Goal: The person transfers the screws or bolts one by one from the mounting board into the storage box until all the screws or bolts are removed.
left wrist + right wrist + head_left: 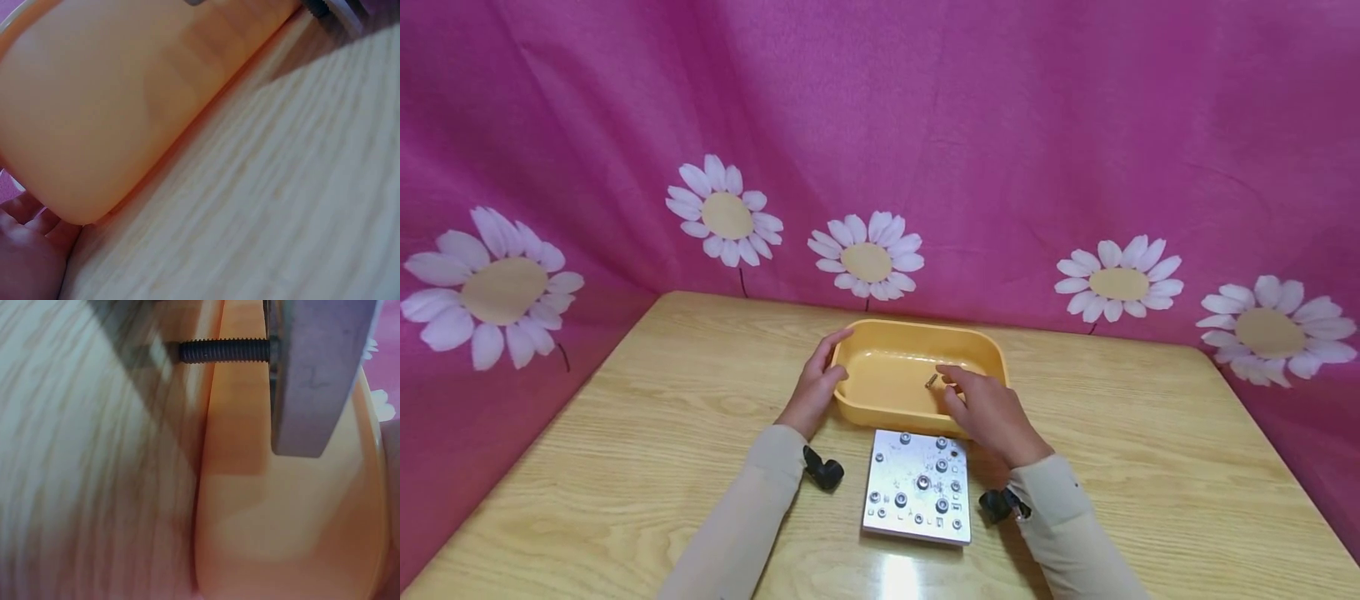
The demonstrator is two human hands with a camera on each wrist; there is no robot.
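Observation:
An orange-yellow plastic tray [917,417] stands on the table. My left hand [815,383] grips its left end, thumb over the rim and fingers along the outside; the left wrist view shows part of that hand [31,256] at the tray's corner. My right hand [996,417] reaches over the near right side, fingers loosely bent. Just left of its fingertips, a small brass-coloured screw [931,381] shows inside the tray, with thumb and forefinger apart. In the right wrist view the right hand's fingers are hidden.
In front of the tray, a square metal plate [917,525] carries several socket-head bolts [922,482]. A threaded bolt end [225,350] sticks out beneath it. The wooden table [1150,467] meets a pink flowered cloth [970,167] behind. Black wrist cameras [829,473] flank the plate.

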